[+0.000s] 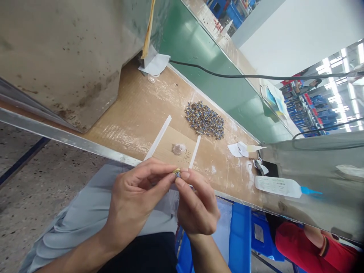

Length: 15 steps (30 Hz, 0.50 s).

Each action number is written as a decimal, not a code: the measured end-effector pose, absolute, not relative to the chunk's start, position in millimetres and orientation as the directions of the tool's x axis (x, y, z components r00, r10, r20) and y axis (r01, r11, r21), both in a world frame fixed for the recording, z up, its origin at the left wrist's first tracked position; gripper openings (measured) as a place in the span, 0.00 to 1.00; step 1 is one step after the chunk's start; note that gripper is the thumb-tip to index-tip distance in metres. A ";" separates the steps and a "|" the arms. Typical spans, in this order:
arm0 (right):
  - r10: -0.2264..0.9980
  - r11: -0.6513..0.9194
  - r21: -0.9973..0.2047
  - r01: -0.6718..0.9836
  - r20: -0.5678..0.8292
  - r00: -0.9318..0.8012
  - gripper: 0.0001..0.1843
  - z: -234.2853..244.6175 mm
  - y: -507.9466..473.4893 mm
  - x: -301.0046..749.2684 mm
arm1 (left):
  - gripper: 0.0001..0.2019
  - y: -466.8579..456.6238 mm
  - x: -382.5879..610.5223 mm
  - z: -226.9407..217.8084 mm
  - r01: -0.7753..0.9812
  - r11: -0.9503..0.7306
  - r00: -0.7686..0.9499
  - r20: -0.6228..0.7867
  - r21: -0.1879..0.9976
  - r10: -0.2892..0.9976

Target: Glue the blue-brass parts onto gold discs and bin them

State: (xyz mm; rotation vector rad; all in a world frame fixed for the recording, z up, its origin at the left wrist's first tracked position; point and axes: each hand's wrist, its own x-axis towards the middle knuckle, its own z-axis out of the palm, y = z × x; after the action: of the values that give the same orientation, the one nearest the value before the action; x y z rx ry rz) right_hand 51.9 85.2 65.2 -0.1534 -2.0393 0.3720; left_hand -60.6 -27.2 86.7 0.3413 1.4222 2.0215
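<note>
My left hand (pixel 133 193) and my right hand (pixel 199 201) meet above the front edge of the workbench. Between their thumbs and forefingers they pinch one small yellow and blue part (pixel 177 173); its exact kind is too small to make out. Just beyond the fingertips, a small clear round container (pixel 179 148) sits on a tan board, with tiny brown bits (pixel 187 154) scattered beside it. Farther back lies a heap of small blue and brass-coloured parts (pixel 204 119).
A large stained metal housing (pixel 62 57) stands over the bench's left side. To the right lie a white bottle with a blue nozzle (pixel 280 186), a smaller bottle (pixel 254 148) and paper scraps (pixel 238 149). Blue bins (pixel 240 235) are below. A person in red (pixel 301 242) is at lower right.
</note>
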 end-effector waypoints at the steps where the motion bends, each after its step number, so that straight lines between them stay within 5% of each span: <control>1: 0.264 0.943 -0.328 -0.051 0.837 -0.480 0.18 64.7 83.8 52.3 | 0.07 -28.2 -60.2 86.9 -0.337 -0.203 -0.772 -0.147 0.919 0.619; 15: 0.344 0.920 -0.391 -0.012 0.822 -0.454 0.23 55.3 70.6 50.0 | 0.15 -32.4 -54.9 87.1 -0.304 -0.074 -0.806 -0.215 0.950 0.552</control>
State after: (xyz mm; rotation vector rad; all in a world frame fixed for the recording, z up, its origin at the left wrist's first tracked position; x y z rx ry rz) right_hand 50.0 70.6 55.3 -0.2388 -2.0074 0.4170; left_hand -54.9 -32.4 87.1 0.2687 1.6316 1.9315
